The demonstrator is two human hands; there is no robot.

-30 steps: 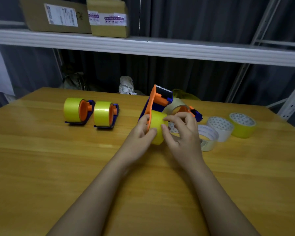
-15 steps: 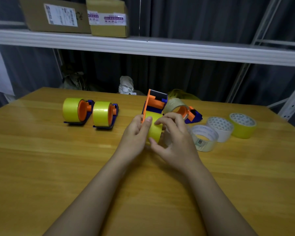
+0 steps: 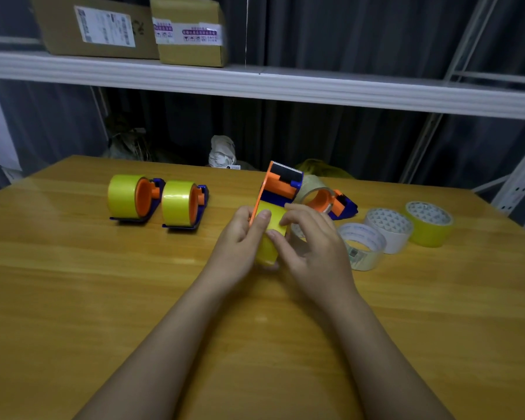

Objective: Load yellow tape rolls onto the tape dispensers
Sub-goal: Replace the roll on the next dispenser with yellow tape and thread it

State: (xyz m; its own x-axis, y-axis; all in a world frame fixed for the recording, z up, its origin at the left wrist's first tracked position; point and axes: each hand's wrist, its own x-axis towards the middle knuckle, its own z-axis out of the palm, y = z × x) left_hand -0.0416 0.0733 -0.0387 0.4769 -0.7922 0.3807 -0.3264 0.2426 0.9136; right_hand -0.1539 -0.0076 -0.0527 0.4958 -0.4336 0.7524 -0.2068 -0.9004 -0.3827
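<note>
At the centre of the frame the left hand (image 3: 240,237) and the right hand (image 3: 312,247) both grip a yellow tape roll (image 3: 270,234) seated on an orange-and-blue dispenser (image 3: 281,189), whose toothed head tilts upward. The left fingers (image 3: 262,218) curl over the roll and the orange side plate; the right fingers curl over the roll's right side. Left of centre on the wooden counter (image 3: 73,298) lie two loaded dispensers (image 3: 134,197) (image 3: 182,204), side by side. At right sit a clear-taped dispenser (image 3: 325,197), a clear roll (image 3: 362,245), a white roll (image 3: 388,228) and a spare yellow roll (image 3: 429,222).
</note>
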